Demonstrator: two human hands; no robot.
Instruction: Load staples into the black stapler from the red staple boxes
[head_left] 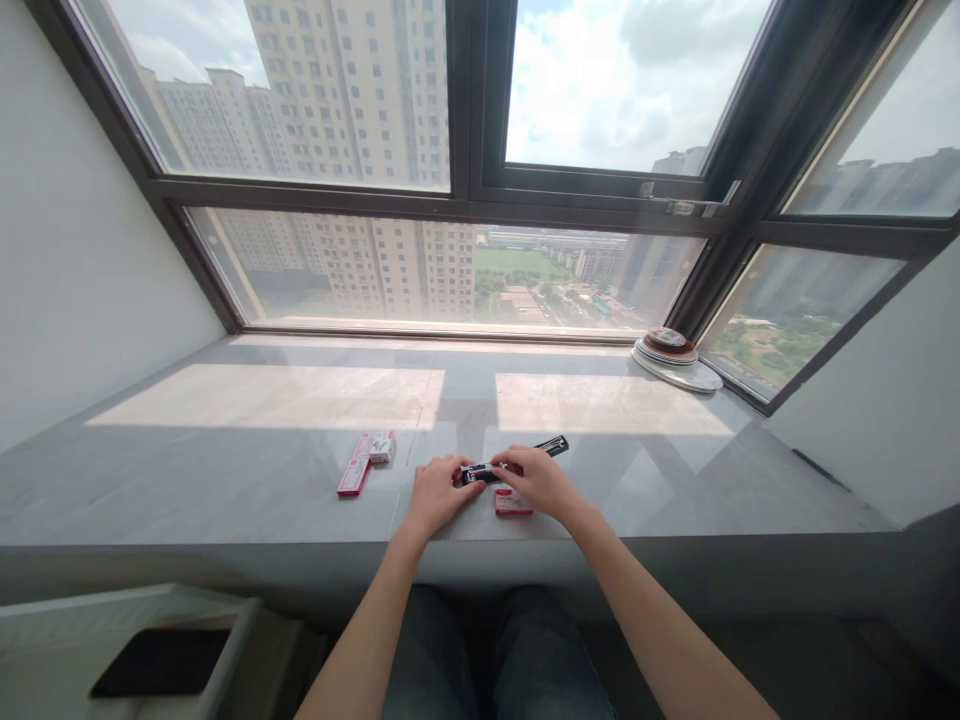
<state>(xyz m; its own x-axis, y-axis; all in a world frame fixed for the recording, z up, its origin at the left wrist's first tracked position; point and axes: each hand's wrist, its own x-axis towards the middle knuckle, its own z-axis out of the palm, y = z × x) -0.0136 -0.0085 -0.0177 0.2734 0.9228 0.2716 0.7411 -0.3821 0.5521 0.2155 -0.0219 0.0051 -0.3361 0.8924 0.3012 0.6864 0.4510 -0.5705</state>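
A black stapler (481,474) lies opened out on the sill between my hands, its long arm (553,446) reaching to the right past my right hand. My left hand (442,492) grips its left end, with the thumb along the near side and the fingers over the far side. Bent over the middle of the stapler, the fingers of my right hand (534,476) are pinched together on it. Whether they also hold something small, such as staples, cannot be seen. Just below my right hand sits a small red and white box (513,502).
To the left, a flat red and white box (355,476) lies beside a small white box (382,447). Stacked plates (677,372) stand in the far right corner by the window. Below the sill at left, a dark flat object (161,662) rests on a white surface (90,615).
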